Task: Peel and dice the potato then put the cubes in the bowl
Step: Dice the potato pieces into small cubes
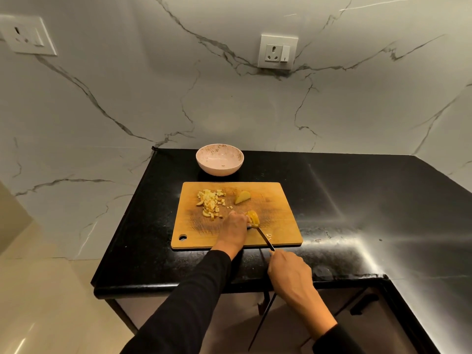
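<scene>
A wooden cutting board (pixel 281 221) lies on the black counter. My left hand (pixel 235 227) holds a sliced piece of peeled potato (pixel 253 218) down on the board's front middle. My right hand (pixel 290 273) grips the handle of a knife (pixel 265 237) whose blade tip sits against that piece. A pile of potato cubes (pixel 210 201) lies on the board's left part. Another potato wedge (pixel 242 197) rests behind the held piece. A pale pink bowl (pixel 219 163) stands behind the board and looks empty.
The black counter (pixel 357 200) stretches to the right and ends in a front edge near my right hand. Marble wall panels with a socket (pixel 277 52) rise behind. Cabinet doors sit below the counter.
</scene>
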